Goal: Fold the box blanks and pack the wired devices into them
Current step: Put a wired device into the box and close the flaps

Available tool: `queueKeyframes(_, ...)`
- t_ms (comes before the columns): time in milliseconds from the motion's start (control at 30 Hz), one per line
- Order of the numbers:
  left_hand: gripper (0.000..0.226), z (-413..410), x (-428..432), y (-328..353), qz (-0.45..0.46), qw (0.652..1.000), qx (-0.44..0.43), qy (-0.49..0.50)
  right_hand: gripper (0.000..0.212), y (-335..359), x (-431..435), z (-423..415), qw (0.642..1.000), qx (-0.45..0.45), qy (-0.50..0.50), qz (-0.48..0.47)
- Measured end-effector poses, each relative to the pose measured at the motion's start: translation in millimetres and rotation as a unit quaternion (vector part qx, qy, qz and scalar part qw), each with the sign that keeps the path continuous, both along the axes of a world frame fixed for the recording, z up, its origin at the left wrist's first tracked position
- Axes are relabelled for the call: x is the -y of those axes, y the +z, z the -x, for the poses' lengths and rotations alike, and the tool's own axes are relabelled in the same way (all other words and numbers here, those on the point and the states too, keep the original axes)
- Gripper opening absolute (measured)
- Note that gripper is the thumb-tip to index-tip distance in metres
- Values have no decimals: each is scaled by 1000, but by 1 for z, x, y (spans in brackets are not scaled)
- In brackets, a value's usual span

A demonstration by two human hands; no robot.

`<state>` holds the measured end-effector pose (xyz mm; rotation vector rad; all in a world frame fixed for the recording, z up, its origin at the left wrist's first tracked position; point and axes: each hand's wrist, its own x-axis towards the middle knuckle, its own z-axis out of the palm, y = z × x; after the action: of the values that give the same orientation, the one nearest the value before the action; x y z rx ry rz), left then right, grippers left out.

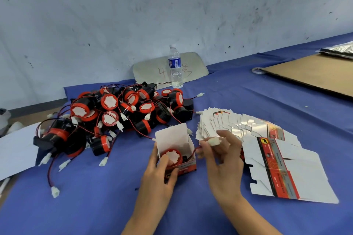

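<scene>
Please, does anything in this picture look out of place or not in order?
Nothing looks damaged or spilled. The device sits in the open box, but its wire hangs over the rim, its connector pinched in the right hand. The device pile is tangled.

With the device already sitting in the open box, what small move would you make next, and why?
Probably tuck the lead in. The red-and-black round device sits inside the open white cardboard box, which the left hand grips, but the right hand pinches the white plastic connector outside it, and the red wire crosses the rim.
</scene>
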<state>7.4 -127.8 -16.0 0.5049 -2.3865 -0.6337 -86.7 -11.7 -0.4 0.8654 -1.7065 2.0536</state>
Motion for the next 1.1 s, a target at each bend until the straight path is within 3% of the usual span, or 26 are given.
queueKeyframes(167, 17, -1, 8, 0, -9, 999, -47, -24, 32, 2, -1, 2, 998, -32, -18, -46)
queueKeyframes(400, 11, -3, 4, -4, 17, 998, -43, -48, 24, 2, 1, 4, 972, -157, -67, -163)
queueKeyframes(567, 16, -3, 2, -1, 28, 997, -35, -55, 19, 1, 3, 5, 959, -132, -45, -246)
queueKeyframes(833, 16, -3, -3, 3, 42, 998, -22, -45, 14, 5, 6, 3, 897, -155, -69, -407)
queueKeyframes(1000, 14, -3, -2, 3, 47, 997, -45, -49, 37, 23, 17, 2, 791, -218, -43, -570)
queueKeyframes(1100, 19, -3, -1, 2, 45, 996, -47, -56, 34, 35, 23, 4, 732, -245, -4, -636)
